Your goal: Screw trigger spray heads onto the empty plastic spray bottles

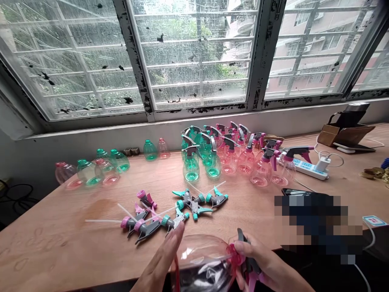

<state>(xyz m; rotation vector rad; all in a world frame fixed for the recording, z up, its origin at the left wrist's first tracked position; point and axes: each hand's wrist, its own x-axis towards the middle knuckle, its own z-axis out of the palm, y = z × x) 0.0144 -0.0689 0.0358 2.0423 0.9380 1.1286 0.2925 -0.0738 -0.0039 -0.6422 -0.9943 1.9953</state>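
Note:
At the front edge of the table, a clear pink spray bottle (203,251) lies tilted on its side in the air, its base to the left and its neck to the right. My right hand (252,255) is closed round the pink collar and the grey-and-pink trigger head (251,267) at the neck. A pale tube shows inside the bottle. My left hand (164,255) is held flat with fingers stretched out, against or right beside the base; its palm side is hidden. Just beyond its fingertips lie loose teal trigger heads (194,202) and pink trigger heads (146,223) with white tubes.
Green and pink bottles with heads (227,154) stand grouped at the back. Several headless bottles (103,170) stand at the left, two more by the windowsill (121,129). A power strip (310,168), a phone (304,192) and a brown case (343,132) are at the right.

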